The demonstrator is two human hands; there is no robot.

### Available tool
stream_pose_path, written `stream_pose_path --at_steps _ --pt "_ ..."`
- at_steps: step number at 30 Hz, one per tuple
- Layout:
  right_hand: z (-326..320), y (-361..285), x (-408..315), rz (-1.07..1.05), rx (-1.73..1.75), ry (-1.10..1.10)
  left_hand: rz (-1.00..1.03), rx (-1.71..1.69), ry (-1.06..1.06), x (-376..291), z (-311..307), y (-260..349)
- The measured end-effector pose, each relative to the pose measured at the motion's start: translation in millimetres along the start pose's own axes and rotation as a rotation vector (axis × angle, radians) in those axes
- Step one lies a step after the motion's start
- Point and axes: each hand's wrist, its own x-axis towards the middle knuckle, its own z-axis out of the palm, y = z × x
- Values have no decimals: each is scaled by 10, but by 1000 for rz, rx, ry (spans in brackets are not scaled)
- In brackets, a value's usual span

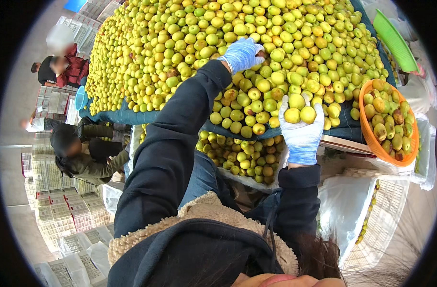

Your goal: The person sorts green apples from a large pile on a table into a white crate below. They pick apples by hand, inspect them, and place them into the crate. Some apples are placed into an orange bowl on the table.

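Observation:
A large heap of yellow-green jujube-like fruits covers a table draped in dark blue cloth. My left hand, in a blue and white knit glove, reaches into the heap with its fingers curled round a reddish-brown fruit. Nearer to me on the right, my right hand, gloved alike, is palm up and cups several yellow fruits at the heap's edge. An orange plastic basket of fruits, many brown-spotted, is right of my right hand.
Below the table edge, a lined crate holds more fruits. A green basket is at the upper right. A plastic-lined white crate stands at the lower right. Other people, one in a dark green jacket, and stacked crates are at the left.

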Motion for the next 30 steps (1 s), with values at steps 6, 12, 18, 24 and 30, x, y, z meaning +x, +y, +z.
stream_pose_path --at_steps 6,12,18,24,30 --pt "-36 83 11 49 35 -51 60 -294 -42 18 -12 -87" --pt "-7 65 -74 101 7 -173 37 -1032 237 -746 -186 313" --pt "-14 163 -151 189 13 -262 -71 -1660 98 -1543 -392 655" --pt "-3 284 -308 215 -165 -279 -98 -1412 201 -2097 -518 642" --pt "-180 226 -215 265 -283 -397 -40 -1149 286 -2389 -591 685"
